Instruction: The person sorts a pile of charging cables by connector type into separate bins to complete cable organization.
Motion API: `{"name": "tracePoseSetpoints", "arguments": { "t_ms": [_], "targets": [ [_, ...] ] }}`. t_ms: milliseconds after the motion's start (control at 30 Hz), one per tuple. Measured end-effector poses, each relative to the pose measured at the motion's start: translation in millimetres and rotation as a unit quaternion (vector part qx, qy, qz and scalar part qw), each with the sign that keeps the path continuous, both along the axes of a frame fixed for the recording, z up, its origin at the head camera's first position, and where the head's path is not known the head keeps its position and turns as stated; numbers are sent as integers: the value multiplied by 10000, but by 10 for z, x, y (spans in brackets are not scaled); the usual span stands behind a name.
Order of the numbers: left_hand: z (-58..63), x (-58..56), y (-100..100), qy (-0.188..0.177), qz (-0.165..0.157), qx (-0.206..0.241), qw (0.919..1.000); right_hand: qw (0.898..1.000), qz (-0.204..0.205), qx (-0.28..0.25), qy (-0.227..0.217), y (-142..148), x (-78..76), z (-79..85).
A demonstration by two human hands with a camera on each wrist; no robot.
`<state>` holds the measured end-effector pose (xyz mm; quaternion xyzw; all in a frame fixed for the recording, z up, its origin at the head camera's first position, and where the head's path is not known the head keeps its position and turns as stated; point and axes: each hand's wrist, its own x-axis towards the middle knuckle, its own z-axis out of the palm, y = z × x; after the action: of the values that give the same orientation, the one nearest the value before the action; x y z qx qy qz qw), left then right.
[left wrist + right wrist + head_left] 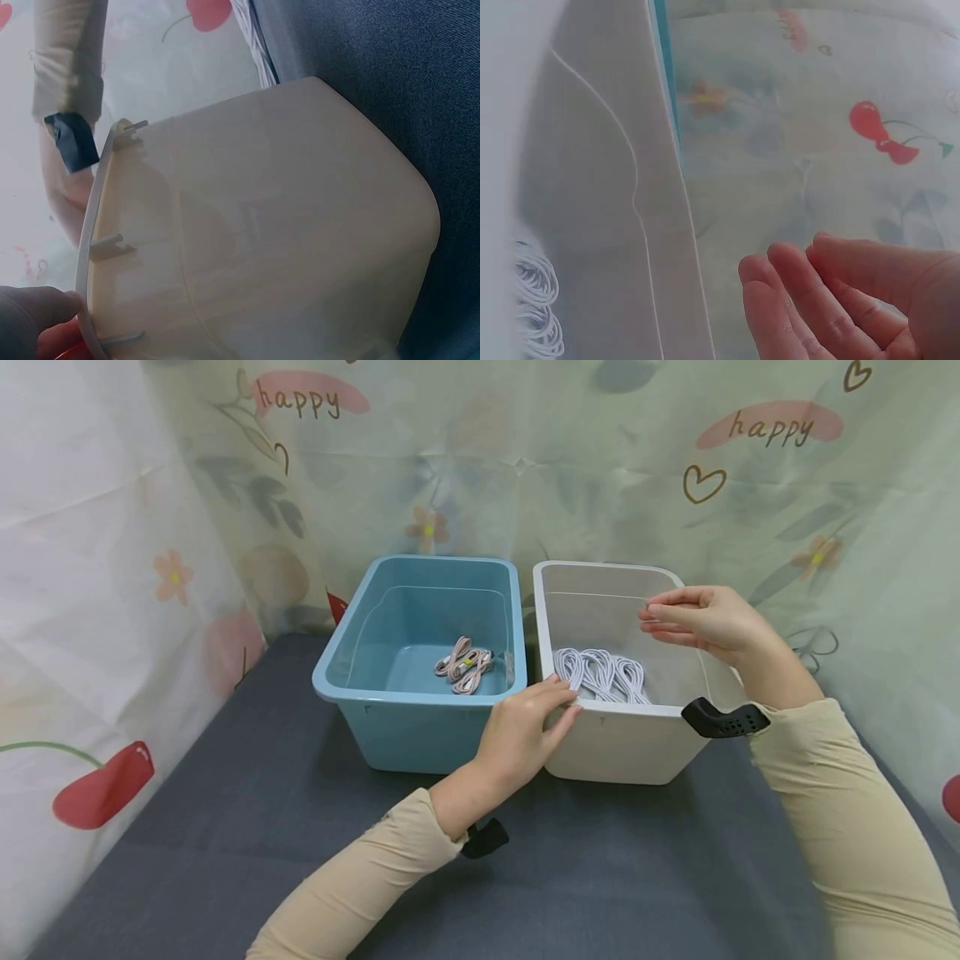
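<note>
My left hand (pixel 517 731) grips the front-left corner of the white bin (pixel 622 743). The left wrist view shows the thumb (pixel 56 304) against the outer face of the bin's rim, with fingers partly hidden behind it. Over the bin's right side hovers my right hand (pixel 705 618), its fingers loosely bent and holding nothing; the right wrist view confirms bare fingertips (pixel 769 274). Several coiled white cables (pixel 600 675) lie at the front left inside the white bin. Beside it stands a blue bin (pixel 420 735) with bundled pinkish-brown cables (pixel 465 667) on its floor.
Both bins stand side by side on a dark cloth-covered table (pixel 225 860). Behind them hangs a printed curtain (pixel 480 468), with pale cloth walls at left and right. A black wrist strap (pixel 723 720) is on the right forearm, above the white bin's front-right corner.
</note>
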<state>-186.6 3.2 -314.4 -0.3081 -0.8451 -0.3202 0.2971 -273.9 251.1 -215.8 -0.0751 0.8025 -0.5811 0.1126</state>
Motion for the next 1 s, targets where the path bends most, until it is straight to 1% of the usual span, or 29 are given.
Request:
{"name": "tracePoseSetpoints", "arguments": {
  "t_ms": [400,533,600,700,833,1000],
  "targets": [
    [-4,-1,0,-21,-11,5,10000,9993,-163,246,226,249,226,-90],
    [-1,-1,1,-16,21,-32,10000,9988,-202,124,425,361,315,-133],
    [0,0,0,-19,32,-44,10000,9983,-230,-101,523,420,364,-165],
    [2,1,-2,-41,33,-52,10000,9952,-353,-620,665,501,437,-222],
    [17,13,-6,-99,36,-40,9999,9872,-544,-1213,879,603,530,-298],
    [16,16,-7,-115,46,-50,9999,9783,-710,-1696,959,730,635,-390]
  ]
}}
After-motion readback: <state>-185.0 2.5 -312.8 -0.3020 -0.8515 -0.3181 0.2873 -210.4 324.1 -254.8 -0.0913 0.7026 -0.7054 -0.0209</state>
